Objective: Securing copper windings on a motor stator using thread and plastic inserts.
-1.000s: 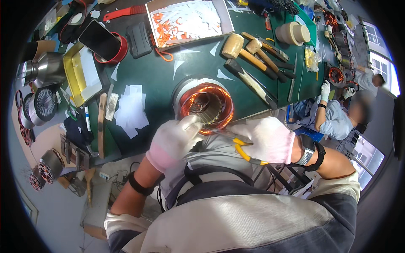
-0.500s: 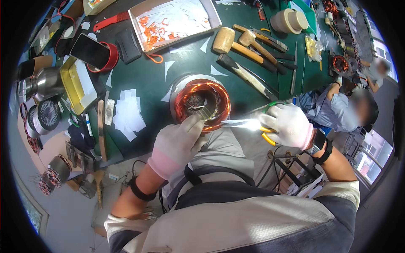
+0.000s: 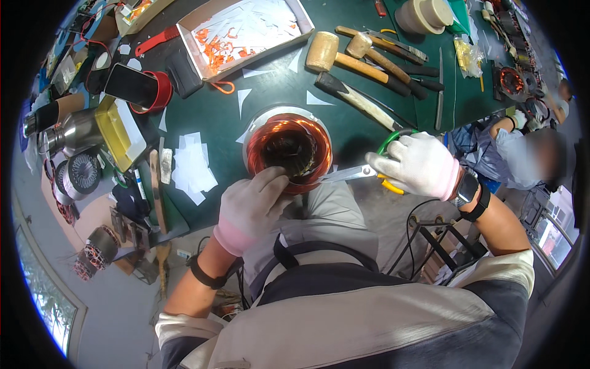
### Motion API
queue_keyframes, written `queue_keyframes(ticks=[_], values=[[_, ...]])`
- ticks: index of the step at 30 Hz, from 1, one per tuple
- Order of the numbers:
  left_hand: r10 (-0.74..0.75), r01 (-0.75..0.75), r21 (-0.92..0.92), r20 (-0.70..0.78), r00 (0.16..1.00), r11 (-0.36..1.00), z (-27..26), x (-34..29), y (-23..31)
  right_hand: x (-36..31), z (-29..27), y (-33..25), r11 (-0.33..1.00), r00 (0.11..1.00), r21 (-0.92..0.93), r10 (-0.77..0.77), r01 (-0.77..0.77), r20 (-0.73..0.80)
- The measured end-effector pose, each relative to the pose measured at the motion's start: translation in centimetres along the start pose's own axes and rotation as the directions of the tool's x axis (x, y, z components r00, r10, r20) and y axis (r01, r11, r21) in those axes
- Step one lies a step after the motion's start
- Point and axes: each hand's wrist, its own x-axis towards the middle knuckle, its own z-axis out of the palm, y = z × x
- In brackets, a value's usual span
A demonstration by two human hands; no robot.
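A stator with copper windings (image 3: pixel 319 142) stands at the table's near edge, its open bore facing up. My left hand (image 3: pixel 251 206), in a white glove with a pink cuff, is at its near rim. The fingertips are pressed together on the winding; what they pinch is hidden. My right hand (image 3: pixel 418 165), gloved alike, grips scissors (image 3: pixel 350 174) with one green and one yellow handle loop. Their blades point left, and the tips reach the winding's near right rim beside my left fingers.
Wooden mallets (image 3: pixel 322 52) and other hand tools lie beyond the stator to the right. A shallow box (image 3: pixel 184 38) of paper scraps stands at the far side. White paper slips (image 3: pixel 192 166), a phone (image 3: pixel 131 85) and a yellow tray (image 3: pixel 110 132) are left. Another person (image 3: pixel 522 147) works at far right.
The view has shifted slightly, and the glare on the scissor blades has gone. My right hand has turned a little, with the blades still at the winding. My left hand stays at the rim.
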Motion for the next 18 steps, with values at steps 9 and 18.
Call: queue_keyframes(ticks=[9, 18], values=[[0.001, -0.001, -0.020, 0.020, 1.000, 1.000, -0.2, 0.2, -0.4, 1.4, 0.8, 3.1, 0.993, 0.993, -0.042, -0.112, 0.111, -0.024], [0.032, -0.032, 0.003, -0.013, 0.999, 0.999, 0.1, 0.4, -0.6, 1.4, 1.1, 3.5, 0.990, 0.993, 0.076, -0.114, 0.117, -0.042]])
